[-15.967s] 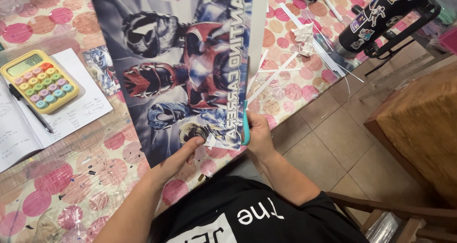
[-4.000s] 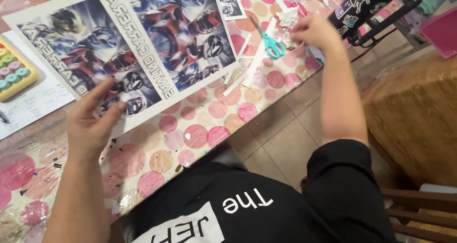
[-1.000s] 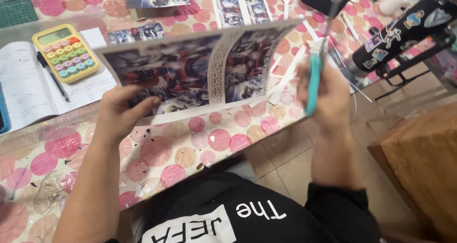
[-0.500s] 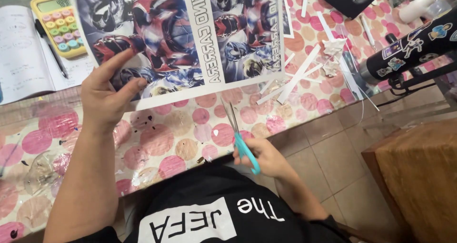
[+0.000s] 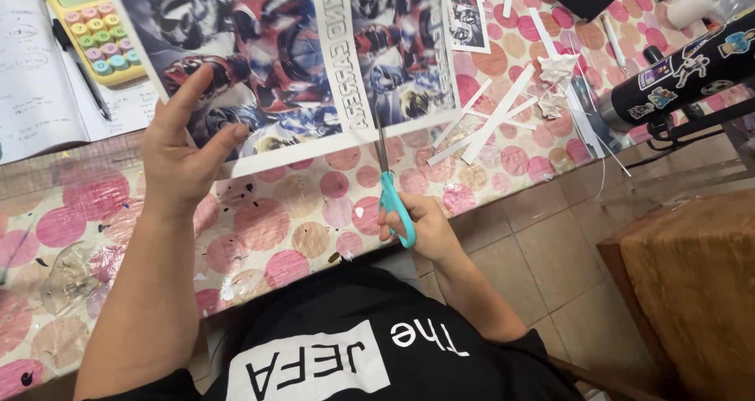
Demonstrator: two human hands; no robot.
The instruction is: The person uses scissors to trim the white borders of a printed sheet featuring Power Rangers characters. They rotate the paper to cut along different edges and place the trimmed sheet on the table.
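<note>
At the lower centre of the frame, just above the black shirt (image 5: 346,346), the right hand (image 5: 421,228) is seen closed through the teal handles of a pair of scissors (image 5: 388,182), whose blades point up the frame and meet the lower white border of a large printed sheet (image 5: 299,63). How far the blades are parted cannot be told, since they are seen edge-on. To the left of centre, the left hand (image 5: 185,149) is pinching the sheet's lower left edge, thumb beneath and fingers spread on top, so that the sheet is lifted off the pink-dotted tablecloth (image 5: 299,212).

The cut would best be kept along the line between picture and white border. For this the sheet should be held taut and fed toward the blades, with the scissors kept nearly fixed and closed only partway on each stroke so that no nick is left. The left fingers are judged to be well apart from the blade line and should be kept so.

Farther up, at centre right, white paper strips (image 5: 491,114) lie scattered on the cloth. At the upper left, a yellow calculator (image 5: 98,31) rests on an open notebook (image 5: 39,86) beside a pen (image 5: 79,69). At the upper right, a dark stickered bottle (image 5: 680,71) lies on its side.
</note>
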